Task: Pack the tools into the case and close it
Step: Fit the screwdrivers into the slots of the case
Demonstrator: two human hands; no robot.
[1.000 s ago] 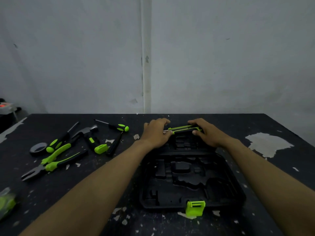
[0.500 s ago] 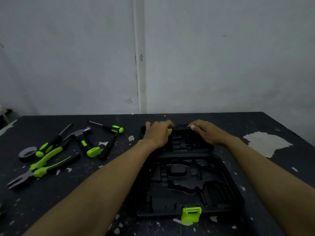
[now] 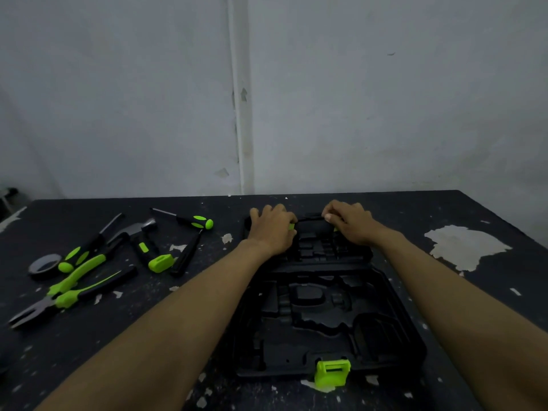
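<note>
A black tool case [image 3: 394, 327] lies open and flat on the dark table, with empty moulded slots in its near half and a green latch [image 3: 332, 375] at the front edge. My left hand [image 3: 272, 229] and my right hand [image 3: 350, 223] rest on the far half of the case, fingers curled over the two ends of a slim green-and-black tool [image 3: 292, 227]. Only small green bits of it show under the hands. Loose on the table at the left lie pliers [image 3: 68, 295], a hammer [image 3: 142, 241] and a screwdriver [image 3: 192, 222].
A roll of tape [image 3: 44, 265], a second green-handled screwdriver [image 3: 86, 250] and a thin black tool [image 3: 186, 253] lie among the tools at the left. The tabletop [image 3: 468, 244] has chipped pale patches. A grey wall stands right behind the table's far edge.
The green-and-black tool was held in plain sight above the far half; both hands have lowered it into that half and now cover nearly all of it. The camera has tilted slightly.
</note>
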